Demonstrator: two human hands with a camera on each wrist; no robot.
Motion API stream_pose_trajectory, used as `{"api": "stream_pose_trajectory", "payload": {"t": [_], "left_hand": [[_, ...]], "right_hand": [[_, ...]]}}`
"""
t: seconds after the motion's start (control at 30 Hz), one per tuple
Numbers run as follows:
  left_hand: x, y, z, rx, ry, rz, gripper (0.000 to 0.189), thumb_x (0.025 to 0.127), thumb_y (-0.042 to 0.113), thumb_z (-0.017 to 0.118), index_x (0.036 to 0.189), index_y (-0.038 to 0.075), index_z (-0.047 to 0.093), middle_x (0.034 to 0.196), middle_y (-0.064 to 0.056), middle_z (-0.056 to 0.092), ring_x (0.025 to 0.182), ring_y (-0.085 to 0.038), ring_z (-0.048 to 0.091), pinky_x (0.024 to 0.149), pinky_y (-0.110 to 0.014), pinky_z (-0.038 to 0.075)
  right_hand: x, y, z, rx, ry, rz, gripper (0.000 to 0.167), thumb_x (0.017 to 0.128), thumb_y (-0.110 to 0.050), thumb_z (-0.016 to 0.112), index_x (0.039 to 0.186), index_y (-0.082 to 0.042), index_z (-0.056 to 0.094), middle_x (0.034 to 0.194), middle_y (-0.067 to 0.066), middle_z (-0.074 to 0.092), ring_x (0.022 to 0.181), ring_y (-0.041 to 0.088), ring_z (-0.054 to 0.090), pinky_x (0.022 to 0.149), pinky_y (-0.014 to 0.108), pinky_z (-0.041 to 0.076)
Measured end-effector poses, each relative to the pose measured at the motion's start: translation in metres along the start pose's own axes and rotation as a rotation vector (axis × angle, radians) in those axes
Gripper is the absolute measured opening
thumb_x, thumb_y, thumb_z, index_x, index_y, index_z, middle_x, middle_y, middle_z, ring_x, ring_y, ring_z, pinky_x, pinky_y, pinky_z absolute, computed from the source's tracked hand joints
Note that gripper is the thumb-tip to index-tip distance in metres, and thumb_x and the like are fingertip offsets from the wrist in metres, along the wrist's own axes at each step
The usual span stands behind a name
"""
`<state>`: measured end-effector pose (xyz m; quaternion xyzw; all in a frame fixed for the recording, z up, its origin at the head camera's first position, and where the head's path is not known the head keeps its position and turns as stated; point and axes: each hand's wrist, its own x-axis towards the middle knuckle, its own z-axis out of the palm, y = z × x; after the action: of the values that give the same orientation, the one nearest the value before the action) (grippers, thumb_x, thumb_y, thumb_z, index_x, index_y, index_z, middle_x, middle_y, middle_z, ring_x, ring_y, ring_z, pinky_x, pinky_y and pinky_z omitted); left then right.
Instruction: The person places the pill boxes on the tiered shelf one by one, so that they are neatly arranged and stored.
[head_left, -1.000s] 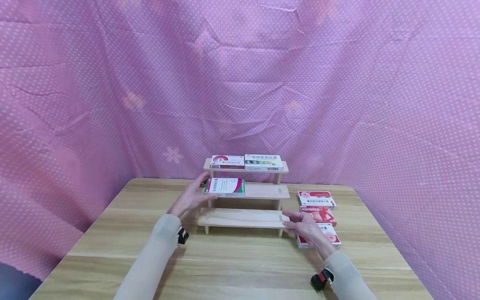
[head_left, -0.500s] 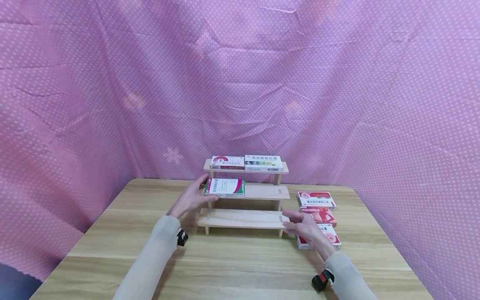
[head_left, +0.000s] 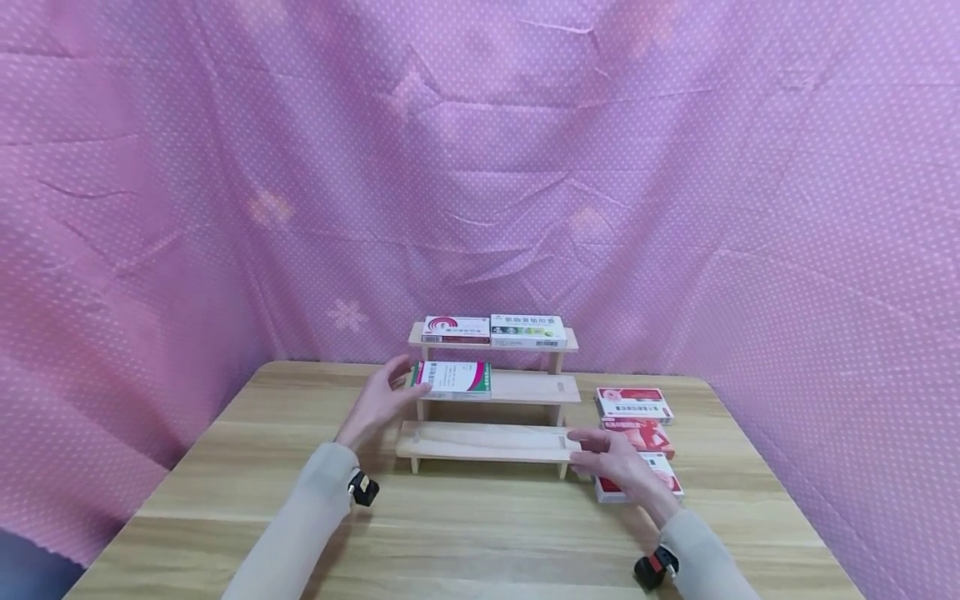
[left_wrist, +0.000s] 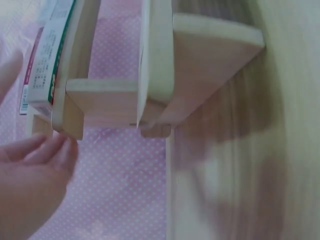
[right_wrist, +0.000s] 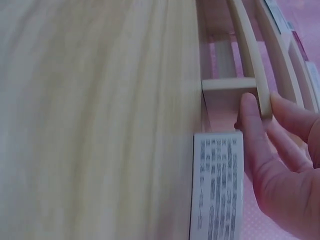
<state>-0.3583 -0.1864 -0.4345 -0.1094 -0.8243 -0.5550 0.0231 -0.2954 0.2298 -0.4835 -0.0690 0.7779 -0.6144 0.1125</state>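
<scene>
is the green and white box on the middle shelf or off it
On: the green and white box lies flat on the middle shelf, with no gap showing between them in the left wrist view.

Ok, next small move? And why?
Probably draw the left hand away from the white, green and magenta cardboard box. It appears to lie flat on the middle step of the three-step pale wooden stand, and the left wrist view shows the fingers relaxed, not wrapped around it. The right hand seems to pinch the bottom step's right end, which should steady things.
</scene>
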Motion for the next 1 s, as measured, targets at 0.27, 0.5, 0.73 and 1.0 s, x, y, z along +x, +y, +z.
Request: {"api": "stream_pose_trajectory", "payload": {"t": [0.27, 0.5, 0.73, 1.0], "left_hand": [[-0.014, -0.01, -0.003, -0.049, -0.009, -0.062, 0.094, 0.077, 0.027, 0.083, 0.151, 0.004, 0.03, 0.151, -0.022, 0.039, 0.137, -0.04, 0.041, 0.114, -0.053, 0.037], [-0.026, -0.022, -0.002, -0.093, -0.025, -0.112, 0.078, 0.083, 0.014, 0.076, 0.148, 0.002, 0.035, 0.147, -0.022, 0.045, 0.136, -0.039, 0.043, 0.116, -0.052, 0.035], [-0.04, -0.031, -0.003, -0.116, -0.074, -0.2, 0.067, 0.085, 0.009, 0.071, 0.145, 0.001, 0.041, 0.141, -0.025, 0.048, 0.122, -0.035, 0.054, 0.106, -0.049, 0.048], [-0.051, -0.035, -0.005, -0.218, -0.16, -0.265, 0.067, 0.087, 0.003, 0.066, 0.146, -0.002, 0.036, 0.138, -0.027, 0.047, 0.105, -0.028, 0.063, 0.097, -0.047, 0.055]], "right_hand": [[-0.007, 0.005, -0.019, -0.166, -0.045, -0.107, 0.047, 0.088, -0.019, 0.072, 0.129, 0.001, 0.06, 0.123, 0.02, 0.066, 0.101, 0.024, 0.069, 0.084, 0.021, 0.057], [-0.016, 0.008, -0.039, -0.184, -0.051, -0.095, 0.051, 0.09, -0.018, 0.07, 0.133, 0.005, 0.056, 0.127, 0.02, 0.065, 0.111, 0.017, 0.065, 0.089, 0.015, 0.05], [-0.031, 0.01, -0.064, -0.161, 0.0, -0.059, 0.054, 0.089, -0.016, 0.07, 0.136, 0.003, 0.053, 0.131, 0.023, 0.061, 0.096, 0.003, 0.065, 0.075, 0.016, 0.054], [-0.047, 0.017, -0.092, -0.248, 0.074, -0.053, 0.05, 0.092, -0.018, 0.067, 0.136, 0.001, 0.055, 0.137, 0.02, 0.057, 0.114, 0.007, 0.058, 0.087, 0.013, 0.049]]}}
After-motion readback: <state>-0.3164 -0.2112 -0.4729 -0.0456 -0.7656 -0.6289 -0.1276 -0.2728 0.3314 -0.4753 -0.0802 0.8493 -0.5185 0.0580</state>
